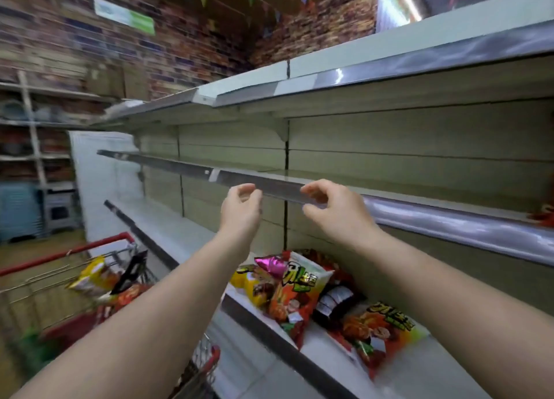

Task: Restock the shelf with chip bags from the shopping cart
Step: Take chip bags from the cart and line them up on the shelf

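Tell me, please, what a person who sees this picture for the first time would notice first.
First come the two bare hands, left hand and right hand, raised empty with loosely curled fingers before the grey metal middle shelf. Below them, bright orange-red chip bags lie piled on the white lower shelf. At lower left stands the red-framed wire shopping cart, holding a yellow bag.

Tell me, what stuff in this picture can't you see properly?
- Shopping cart: head view, blurred; the left arm covers part of its load, so no bag count.
- Yellow bag on the lower shelf: mostly behind the orange bags.
- Red thing on the middle shelf: cut by the right edge.
- Left hand and right hand: fingertips smeared; contact with the shelf rail unclear.
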A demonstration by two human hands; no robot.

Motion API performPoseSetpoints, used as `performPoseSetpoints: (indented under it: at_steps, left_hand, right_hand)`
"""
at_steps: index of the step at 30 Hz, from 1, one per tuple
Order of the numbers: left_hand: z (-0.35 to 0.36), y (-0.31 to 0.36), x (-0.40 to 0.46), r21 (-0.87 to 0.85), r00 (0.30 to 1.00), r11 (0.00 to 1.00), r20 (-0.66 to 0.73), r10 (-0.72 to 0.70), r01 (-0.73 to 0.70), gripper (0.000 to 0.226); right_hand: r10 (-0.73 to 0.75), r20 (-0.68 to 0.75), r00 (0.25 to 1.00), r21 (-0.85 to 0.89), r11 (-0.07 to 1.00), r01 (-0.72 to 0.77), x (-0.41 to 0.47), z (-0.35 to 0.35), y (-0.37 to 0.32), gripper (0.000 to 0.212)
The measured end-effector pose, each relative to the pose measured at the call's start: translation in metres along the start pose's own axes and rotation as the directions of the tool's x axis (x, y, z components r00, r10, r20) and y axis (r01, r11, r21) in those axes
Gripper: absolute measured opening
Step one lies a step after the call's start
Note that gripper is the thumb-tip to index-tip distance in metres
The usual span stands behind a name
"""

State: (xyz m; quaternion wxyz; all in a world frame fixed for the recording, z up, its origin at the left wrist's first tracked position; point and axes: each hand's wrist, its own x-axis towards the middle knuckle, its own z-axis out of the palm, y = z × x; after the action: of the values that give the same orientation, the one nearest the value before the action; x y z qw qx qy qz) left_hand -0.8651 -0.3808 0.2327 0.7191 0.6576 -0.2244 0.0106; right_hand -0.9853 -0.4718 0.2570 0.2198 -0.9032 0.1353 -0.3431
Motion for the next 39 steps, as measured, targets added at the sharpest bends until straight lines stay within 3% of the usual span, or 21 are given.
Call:
performPoseSetpoints:
  at_steps: [11, 19, 26, 34, 39]
  left_hand:
    - [-0.191, -0.054, 0.061, 0.124, 0.97, 0.986, -0.228, -0.084, 0.115, 0.024]
    - [-0.286, -0.101, 0.086, 0.16, 0.919, 0.96, -0.359, -0.162, 0.231, 0.01]
    - [-0.318, -0.16, 0.105, 0.284, 0.908, 0.882, -0.304, -0.289, 0.376, 0.016]
    - [-0.313, -0.258, 0.153, 0.297, 0.818, 0.766, -0.298, -0.493, 0.57, 0.018]
    - [-0.305, -0.339, 0.196, 0.268, 0.754, 0.709, -0.333, -0.567, 0.652, 0.008]
  right_hand:
    - [-0.027, 0.172, 0.985, 0.159, 0.987, -0.001, 0.063, 0.17, -0.082, 0.036]
    - [-0.087, 0.373, 0.924, 0.244, 0.97, -0.007, 0.085, 0.297, -0.13, 0.044]
    - [-0.085, 0.554, 0.828, 0.198, 0.98, -0.031, 0.098, 0.385, -0.119, 0.045]
    - [-0.037, 0.734, 0.679, 0.193, 0.969, -0.156, 0.124, 0.49, -0.059, 0.047]
    - [-0.003, 0.824, 0.567, 0.168, 0.956, -0.239, 0.147, 0.576, -0.013, 0.057]
